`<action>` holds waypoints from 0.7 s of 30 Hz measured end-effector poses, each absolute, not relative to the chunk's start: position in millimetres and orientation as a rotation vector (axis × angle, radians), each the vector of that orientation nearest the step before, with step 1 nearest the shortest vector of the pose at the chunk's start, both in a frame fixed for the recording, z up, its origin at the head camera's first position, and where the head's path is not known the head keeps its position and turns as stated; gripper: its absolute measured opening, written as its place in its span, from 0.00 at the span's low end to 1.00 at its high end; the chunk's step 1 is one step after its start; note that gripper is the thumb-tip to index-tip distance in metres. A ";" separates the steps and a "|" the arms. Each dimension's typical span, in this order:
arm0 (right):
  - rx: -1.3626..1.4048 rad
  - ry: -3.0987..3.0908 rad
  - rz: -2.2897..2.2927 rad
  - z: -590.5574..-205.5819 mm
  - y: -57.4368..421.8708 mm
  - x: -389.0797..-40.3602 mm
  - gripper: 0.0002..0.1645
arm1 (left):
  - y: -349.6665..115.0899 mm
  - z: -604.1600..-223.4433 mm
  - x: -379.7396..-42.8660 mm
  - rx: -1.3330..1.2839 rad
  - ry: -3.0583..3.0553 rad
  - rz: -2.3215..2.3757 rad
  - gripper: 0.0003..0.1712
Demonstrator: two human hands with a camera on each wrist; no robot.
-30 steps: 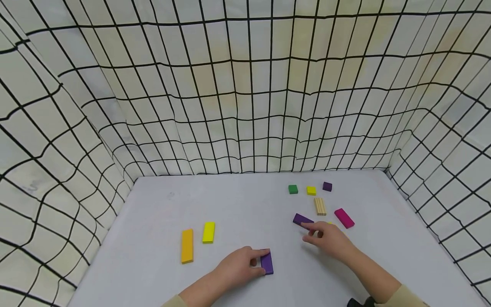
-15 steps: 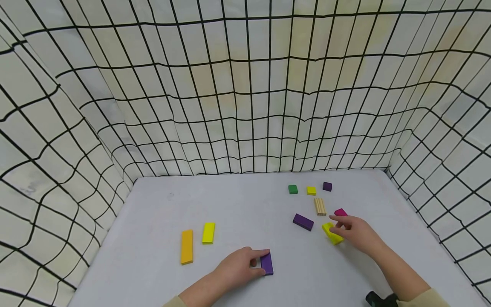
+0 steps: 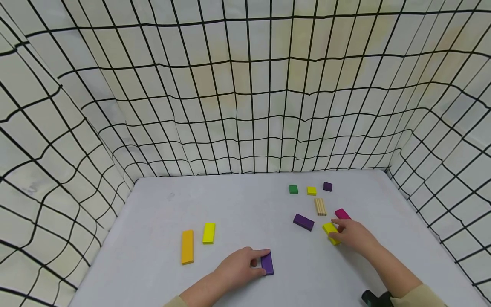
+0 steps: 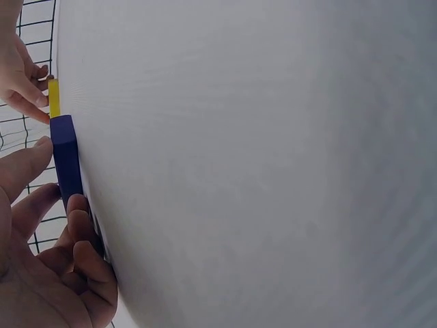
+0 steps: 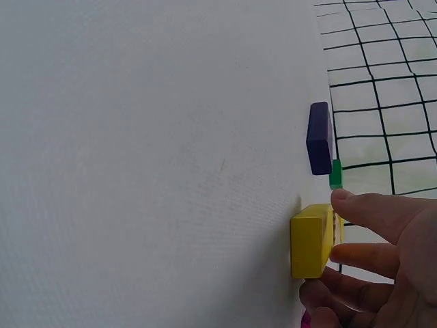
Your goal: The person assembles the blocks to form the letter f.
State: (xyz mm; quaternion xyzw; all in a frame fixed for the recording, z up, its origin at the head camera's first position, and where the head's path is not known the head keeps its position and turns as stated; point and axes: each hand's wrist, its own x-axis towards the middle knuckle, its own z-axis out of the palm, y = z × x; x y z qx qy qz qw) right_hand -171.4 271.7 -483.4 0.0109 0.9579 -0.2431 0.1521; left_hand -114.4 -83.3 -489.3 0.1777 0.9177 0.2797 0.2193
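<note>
Though white, tabletop [image 3: 238, 204] beside black-gridded walls [image 3: 261, 102].

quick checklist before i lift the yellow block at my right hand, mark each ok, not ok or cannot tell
1. Left hand holding its purple block: ok, thumb and finger are on it.
2. Right hand in place at the yellow block: ok, thumb and fingers are around it.
3. Firm grip on the yellow block: cannot tell, contact isn't clear.
4. Dark purple block apart from the yellow one: ok, a gap shows.
5. Pink block fully in sight from the head view: not ok, the right hand covers part of it.
</note>
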 end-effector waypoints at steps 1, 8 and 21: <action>0.028 2.756 -0.681 -484.6 271.2 -171.8 0.36 | -83.0 -489.7 -114.3 0.491 2.539 0.773 0.30; 0.006 2.766 -0.680 -487.0 269.9 -173.5 0.36 | -82.5 -492.7 -115.7 0.485 2.543 0.758 0.30; -0.007 2.769 -0.759 -490.2 270.6 -176.0 0.31 | -83.0 -490.8 -116.1 0.480 2.537 0.753 0.31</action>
